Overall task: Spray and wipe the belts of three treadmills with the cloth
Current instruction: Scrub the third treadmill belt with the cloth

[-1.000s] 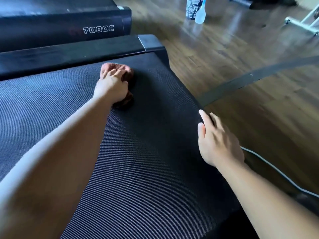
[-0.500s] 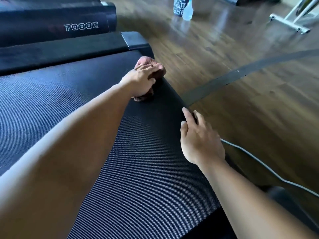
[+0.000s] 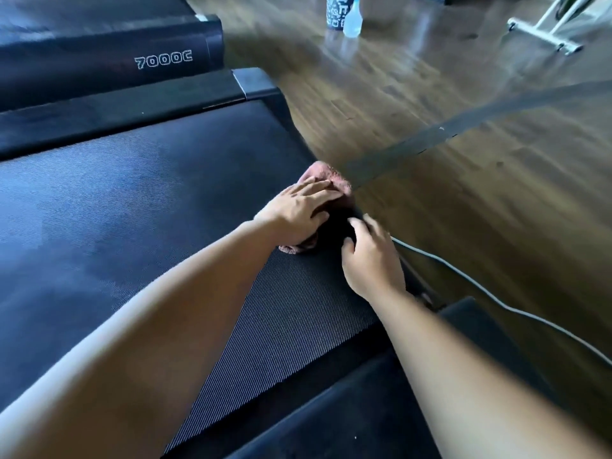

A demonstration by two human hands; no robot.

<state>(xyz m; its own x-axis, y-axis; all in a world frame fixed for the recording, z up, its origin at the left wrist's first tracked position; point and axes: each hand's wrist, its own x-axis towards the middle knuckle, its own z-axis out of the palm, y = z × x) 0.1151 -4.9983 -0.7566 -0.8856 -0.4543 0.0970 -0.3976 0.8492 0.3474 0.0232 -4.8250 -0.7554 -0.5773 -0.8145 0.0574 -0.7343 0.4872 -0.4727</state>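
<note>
Item 1: pinkish-brown terry cloth (image 3: 326,177), bunched, on black ribbed treadmill belt (image 3: 132,200) at its R edge. L hand (image 3: 298,210): fingers straight, spread, pressing flat on cloth (no grip). R hand (image 3: 371,256): just beside cloth, fingers loosely bent, tips resting on belt, holding nothing. Item 2: clear pale-blue spray bottle (image 3: 351,18), upright on wood floor (image 3: 463,94), well apart from hands. Item 3: grey cable (image 3: 496,306) on floor beside treadmill

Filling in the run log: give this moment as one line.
left hand presses pink cloth on treadmill belt edge | right hand rests on belt | spray bottle on floor
</note>
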